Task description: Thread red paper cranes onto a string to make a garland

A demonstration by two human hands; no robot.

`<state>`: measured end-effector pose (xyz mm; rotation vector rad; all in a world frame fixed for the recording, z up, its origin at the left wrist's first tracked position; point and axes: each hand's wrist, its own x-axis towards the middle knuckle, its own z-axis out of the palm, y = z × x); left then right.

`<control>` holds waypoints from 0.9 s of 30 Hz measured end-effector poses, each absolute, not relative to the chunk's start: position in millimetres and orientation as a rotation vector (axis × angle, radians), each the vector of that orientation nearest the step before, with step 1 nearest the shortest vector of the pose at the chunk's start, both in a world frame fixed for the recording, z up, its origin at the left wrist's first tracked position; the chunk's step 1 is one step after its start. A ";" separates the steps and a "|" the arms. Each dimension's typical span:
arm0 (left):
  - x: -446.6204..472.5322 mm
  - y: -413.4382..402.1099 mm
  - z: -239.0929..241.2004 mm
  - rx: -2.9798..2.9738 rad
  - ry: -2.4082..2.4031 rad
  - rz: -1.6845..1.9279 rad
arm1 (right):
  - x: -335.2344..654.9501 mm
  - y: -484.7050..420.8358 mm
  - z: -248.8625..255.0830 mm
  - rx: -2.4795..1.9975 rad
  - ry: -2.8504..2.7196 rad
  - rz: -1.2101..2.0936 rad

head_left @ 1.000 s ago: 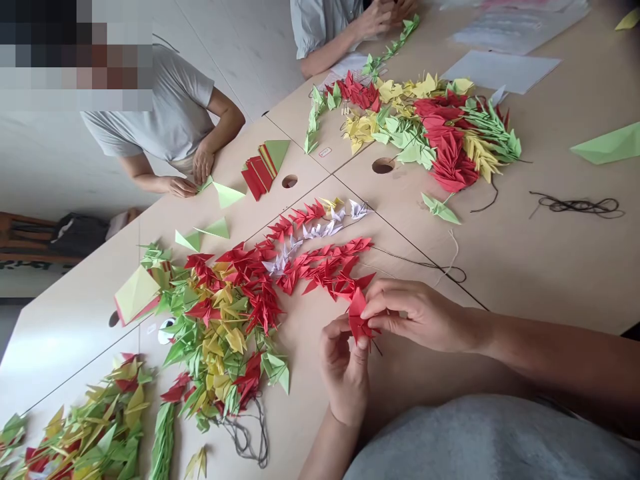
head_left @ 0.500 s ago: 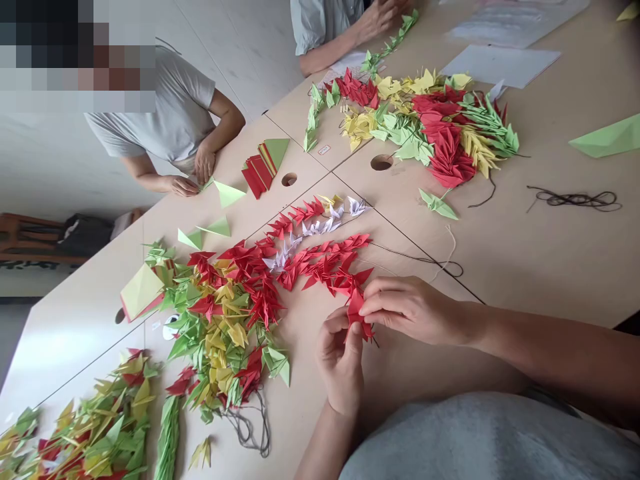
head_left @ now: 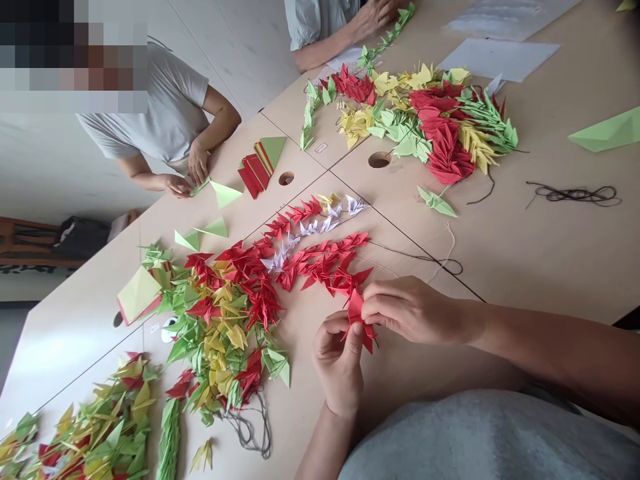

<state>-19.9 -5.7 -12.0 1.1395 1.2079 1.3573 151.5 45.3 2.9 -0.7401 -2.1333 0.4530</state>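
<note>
Both my hands pinch one red paper crane (head_left: 359, 321) just above the wooden table (head_left: 525, 260). My left hand (head_left: 339, 363) grips its lower part from below, fingers curled. My right hand (head_left: 410, 310) comes in from the right and pinches its upper wing with fingertips together. The crane sits at the near end of a string of red cranes (head_left: 325, 263) that runs up and left across the table. A dark thread (head_left: 425, 260) trails from that string to the right.
A heap of red, yellow and green cranes (head_left: 220, 320) lies left of my hands, another heap (head_left: 430, 127) at the far side. Loose dark thread (head_left: 575, 195) lies right. A person in a grey shirt (head_left: 165, 120) folds green paper; another person's hand (head_left: 373, 17) works at the top.
My hands and the red crane have shifted only slightly; my left thumb has slid up along the crane. The view has drifted a little.
</note>
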 end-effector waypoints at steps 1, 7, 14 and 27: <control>-20.2 -6.2 -12.4 1.138 1.220 1.362 | 151.2 45.0 2.6 -0.739 -2.136 0.440; -21.8 -7.6 -16.0 1.073 1.255 1.355 | 150.7 45.4 1.2 -0.751 -2.105 0.437; -21.9 -7.5 -19.3 1.029 1.217 1.337 | 152.5 49.8 -0.1 -0.697 -2.088 0.349; -19.2 -8.6 -17.5 1.084 1.248 1.327 | 150.4 49.8 3.8 -0.698 -2.117 0.295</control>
